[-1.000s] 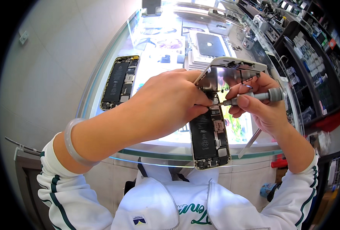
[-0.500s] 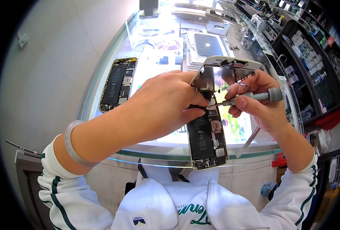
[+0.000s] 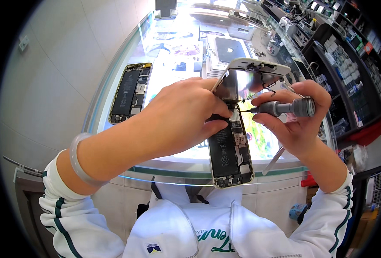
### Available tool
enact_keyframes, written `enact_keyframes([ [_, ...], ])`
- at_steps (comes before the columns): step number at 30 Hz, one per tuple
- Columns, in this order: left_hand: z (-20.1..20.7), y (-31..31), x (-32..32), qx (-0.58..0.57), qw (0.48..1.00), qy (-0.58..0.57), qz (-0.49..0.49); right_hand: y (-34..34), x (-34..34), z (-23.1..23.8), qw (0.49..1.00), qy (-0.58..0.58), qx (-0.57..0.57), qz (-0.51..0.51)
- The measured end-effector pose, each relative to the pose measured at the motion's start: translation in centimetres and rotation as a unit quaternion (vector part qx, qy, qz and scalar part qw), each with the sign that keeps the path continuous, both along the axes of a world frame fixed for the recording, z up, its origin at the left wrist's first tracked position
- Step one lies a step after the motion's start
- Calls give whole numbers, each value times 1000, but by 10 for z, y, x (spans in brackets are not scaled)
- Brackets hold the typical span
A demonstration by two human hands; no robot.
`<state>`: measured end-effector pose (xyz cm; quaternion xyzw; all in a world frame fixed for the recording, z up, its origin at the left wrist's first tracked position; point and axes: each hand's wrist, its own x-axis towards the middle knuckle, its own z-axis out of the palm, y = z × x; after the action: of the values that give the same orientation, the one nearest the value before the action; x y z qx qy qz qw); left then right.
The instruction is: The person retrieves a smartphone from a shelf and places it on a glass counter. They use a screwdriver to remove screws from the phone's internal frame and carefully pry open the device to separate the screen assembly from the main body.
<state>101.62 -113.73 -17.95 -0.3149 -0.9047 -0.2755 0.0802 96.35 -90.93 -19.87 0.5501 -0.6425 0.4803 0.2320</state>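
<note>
An opened phone (image 3: 225, 148) extends over the near edge of the lit counter, its black battery and circuit board exposed. The white-framed screen (image 3: 259, 64) stands raised at its far end. My left hand (image 3: 184, 114) is closed on the phone, thumb and fingers pinching near the joint between body and screen. In my right hand (image 3: 304, 127) is a grey screwdriver (image 3: 281, 108), gripped between thumb and fingers. It lies nearly level, its thin tip beside the top of the phone's body; whether it touches a screw cannot be made out.
Another opened phone body (image 3: 128, 92) lies on the counter to the left. A flat box (image 3: 229, 49) rests beyond the raised screen. A slim metal bar (image 3: 274, 161) slants at the near right, and packed shelves (image 3: 345, 64) line the right side.
The screwdriver has levelled out and its tip has shifted slightly right and away from me. My right fingers have spread wider around its handle. My left hand keeps its hold.
</note>
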Motion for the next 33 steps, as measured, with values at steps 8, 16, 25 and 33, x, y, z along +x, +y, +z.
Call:
enact_keyframes([
  [8, -1, -1, -1, -12, 1000, -1, 4, -1, -7, 5, 994, 88, 71, -2],
  [16, -1, -1, 0, -7, 1000, 2, 1, -5, -5, 3, 996, 75, 46, -6],
  [25, 1, 1, 2, -16, 1000, 5, 11, -6, -2, 1, 998, 11, 54, -42],
  [33, 4, 2, 2, -31, 999, -8, 18, -14, 9, 28, 986, -6, 138, -90],
])
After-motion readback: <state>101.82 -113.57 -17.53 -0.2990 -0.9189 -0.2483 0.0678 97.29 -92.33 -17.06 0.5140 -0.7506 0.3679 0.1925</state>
